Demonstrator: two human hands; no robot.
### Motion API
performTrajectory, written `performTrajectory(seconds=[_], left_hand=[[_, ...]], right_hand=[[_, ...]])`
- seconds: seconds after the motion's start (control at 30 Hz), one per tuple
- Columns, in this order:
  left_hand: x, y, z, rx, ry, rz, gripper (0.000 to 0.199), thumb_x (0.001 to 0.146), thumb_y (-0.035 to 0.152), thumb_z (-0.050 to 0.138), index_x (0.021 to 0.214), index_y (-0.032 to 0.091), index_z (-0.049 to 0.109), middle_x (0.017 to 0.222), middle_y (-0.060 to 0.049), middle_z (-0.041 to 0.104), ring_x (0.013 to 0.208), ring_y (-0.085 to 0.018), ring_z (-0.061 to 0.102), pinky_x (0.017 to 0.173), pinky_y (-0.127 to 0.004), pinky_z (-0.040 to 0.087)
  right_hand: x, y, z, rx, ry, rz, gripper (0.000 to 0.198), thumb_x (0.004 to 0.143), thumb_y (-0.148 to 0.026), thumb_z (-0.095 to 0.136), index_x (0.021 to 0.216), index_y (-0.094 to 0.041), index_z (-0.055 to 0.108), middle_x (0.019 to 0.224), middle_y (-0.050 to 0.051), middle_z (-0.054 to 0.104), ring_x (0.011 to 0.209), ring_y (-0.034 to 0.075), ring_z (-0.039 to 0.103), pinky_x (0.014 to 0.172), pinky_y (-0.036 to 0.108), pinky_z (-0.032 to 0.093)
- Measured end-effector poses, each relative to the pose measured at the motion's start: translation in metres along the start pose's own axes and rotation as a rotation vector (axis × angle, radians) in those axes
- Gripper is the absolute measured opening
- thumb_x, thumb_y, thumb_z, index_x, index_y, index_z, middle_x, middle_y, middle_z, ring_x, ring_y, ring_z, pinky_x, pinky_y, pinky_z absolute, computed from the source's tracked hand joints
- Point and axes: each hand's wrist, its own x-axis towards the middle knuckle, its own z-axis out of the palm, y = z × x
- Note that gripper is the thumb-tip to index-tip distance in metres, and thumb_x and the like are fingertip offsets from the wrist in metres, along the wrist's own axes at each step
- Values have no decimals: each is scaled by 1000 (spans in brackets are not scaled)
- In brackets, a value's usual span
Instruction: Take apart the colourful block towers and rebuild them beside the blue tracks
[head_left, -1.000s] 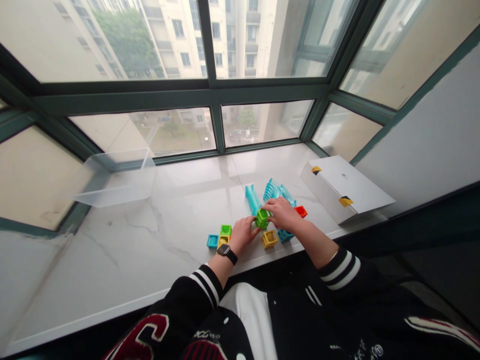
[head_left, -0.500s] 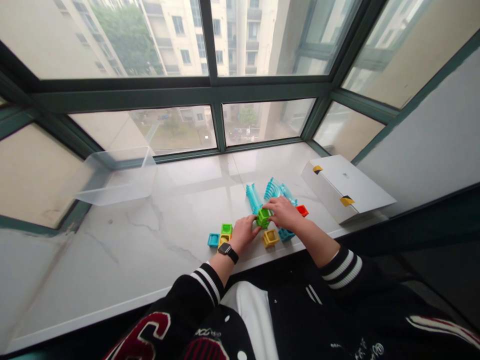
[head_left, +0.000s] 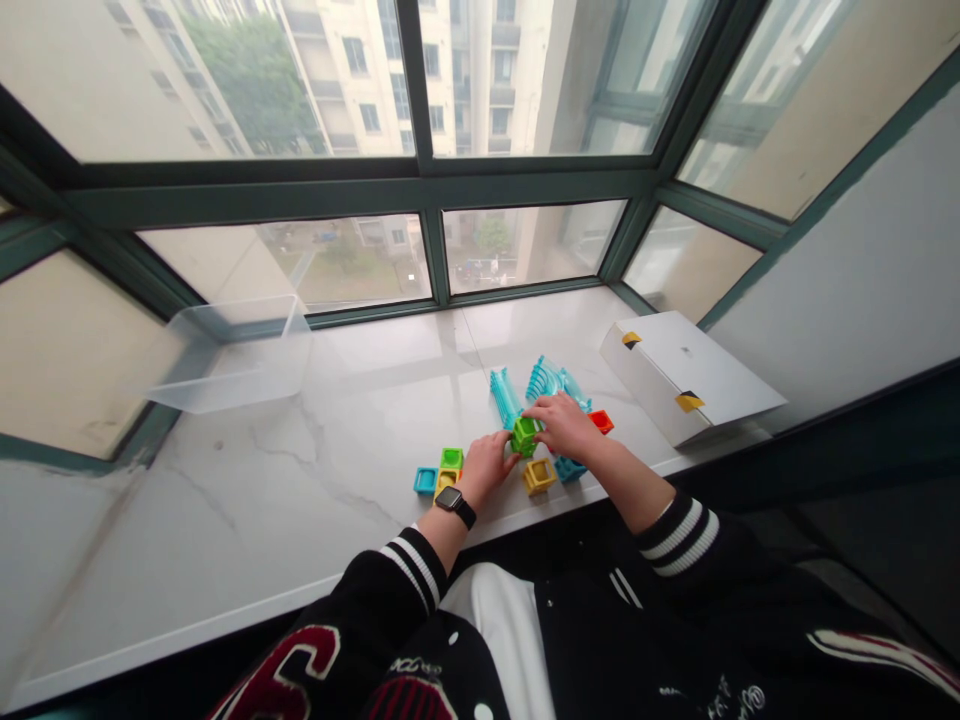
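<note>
A green toy block (head_left: 524,437) is pinched between my two hands over the right part of the white sill. My left hand (head_left: 487,464), with a watch at the wrist, has its fingers on the block's left side. From the right, my right hand (head_left: 564,424) grips the block's upper and right side. Just in front of it sits a yellow block (head_left: 538,477), and a blue block (head_left: 570,468) lies partly under my right wrist. Left of my left hand are another green block (head_left: 451,458), a light blue block (head_left: 426,480) and a second yellow block (head_left: 445,482).
Clear turquoise track pieces (head_left: 504,394) lie behind my hands. A red block (head_left: 601,421) is right of my right hand. A white box (head_left: 694,375) stands at the right, a clear plastic bin (head_left: 255,390) at the left. Window frames (head_left: 360,198) close off the back.
Hardly anything differs. Both hands keep hold of the green block, and the whole view has shifted very slightly.
</note>
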Motion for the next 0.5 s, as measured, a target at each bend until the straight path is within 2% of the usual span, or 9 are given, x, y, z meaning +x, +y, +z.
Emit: performTrajectory(seconds=[0.2,0.37,0.43,0.5], left_hand=[[-1,0,2,51,6,6,37,99,37,69,132,22,63,123,-14,76,115,-32,72,100,-42,52],[0,-2,0,22,106,60,61,96,41,74,148,20,51,136,-15,70,124,-33,67,106,-46,52],[-3,-2,-8,-36,186,109,58,98,41,71,149,20,50,132,-14,72,117,-31,69,103,-46,54],[-9,-3,-23,-107,264,160,44,103,37,62,144,22,54,126,-11,74,107,-27,72,99,-44,56]], right_hand=[[1,-1,1,-8,-4,3,40,87,-21,83,126,-26,78,118,9,74,115,30,67,116,50,38],[0,-2,0,-18,-3,0,40,87,-21,83,127,-25,78,119,10,74,115,31,68,115,50,40],[0,-1,2,-25,9,-11,42,87,-20,83,128,-25,77,121,10,74,115,31,68,116,52,39],[-1,0,5,-32,23,-22,43,87,-20,83,129,-24,76,122,11,74,116,32,68,116,53,39]])
